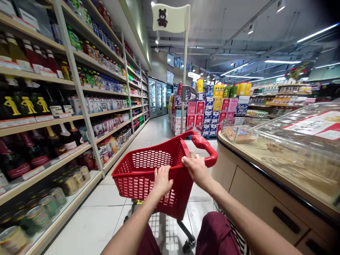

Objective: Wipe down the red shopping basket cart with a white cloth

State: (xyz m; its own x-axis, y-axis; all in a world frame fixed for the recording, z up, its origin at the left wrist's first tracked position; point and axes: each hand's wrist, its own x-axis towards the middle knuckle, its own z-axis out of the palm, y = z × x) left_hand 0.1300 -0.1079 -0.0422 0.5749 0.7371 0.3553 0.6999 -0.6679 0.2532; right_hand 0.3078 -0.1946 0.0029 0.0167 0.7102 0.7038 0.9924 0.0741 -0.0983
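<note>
A small red shopping cart [124, 184] stands turned sideways in front of me, its perforated plastic basket showing no goods inside. My left hand [162, 180] lies over the near rim of the basket, fingers curled across the edge. Further right, my right hand [198, 169] is closed on the same rim, close to the cart's thick red handle [212, 154]. Under the basket, a grey leg ends in a caster wheel [189, 244]. A cream flag with a bear [171, 18] rises on a thin pole [185, 60] beyond the basket; where the pole is fixed is hidden.
Tall shelves [79, 85] of bottles and cans line the left side. To the right, a wooden counter [255, 187] holds clear display covers [276, 141]. Stacked drink cartons [209, 111] stand ahead, with glass-door coolers [156, 94] farther back. Tiled floor [98, 212] runs between.
</note>
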